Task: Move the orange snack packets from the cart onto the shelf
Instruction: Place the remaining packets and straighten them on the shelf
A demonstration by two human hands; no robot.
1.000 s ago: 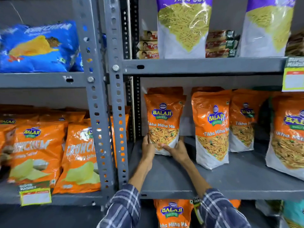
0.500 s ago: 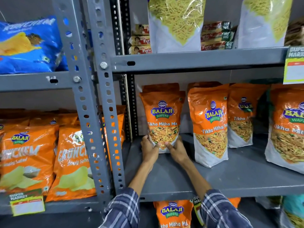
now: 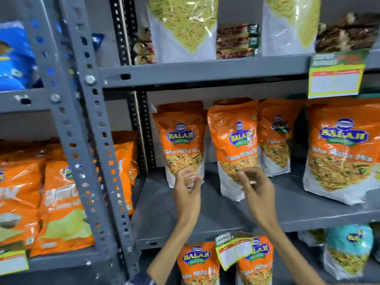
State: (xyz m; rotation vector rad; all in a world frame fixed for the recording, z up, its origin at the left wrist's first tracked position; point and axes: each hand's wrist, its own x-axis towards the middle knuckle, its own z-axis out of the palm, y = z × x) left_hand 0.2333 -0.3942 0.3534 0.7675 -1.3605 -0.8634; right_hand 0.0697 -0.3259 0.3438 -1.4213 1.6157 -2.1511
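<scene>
An orange Balaji packet (image 3: 181,140) stands upright at the left end of the grey middle shelf (image 3: 205,212). My left hand (image 3: 187,190) is just in front of its lower edge, fingers loose, holding nothing. A second orange packet (image 3: 234,140) stands to its right. My right hand (image 3: 255,186) hovers in front of that packet's base, fingers curled apart and empty. Two more orange packets (image 3: 275,136) (image 3: 341,151) stand farther right. The cart is out of view.
A perforated grey upright (image 3: 92,140) borders the bay on the left, with orange chip bags (image 3: 61,202) beyond it. Sev packs (image 3: 183,27) fill the shelf above. A price tag (image 3: 335,79) hangs at upper right. More orange packets (image 3: 197,262) stand on the shelf below.
Both hands have let go of the leftmost orange packet and drawn back; the right hand has shifted right, in front of the second packet. The view has moved closer.
</scene>
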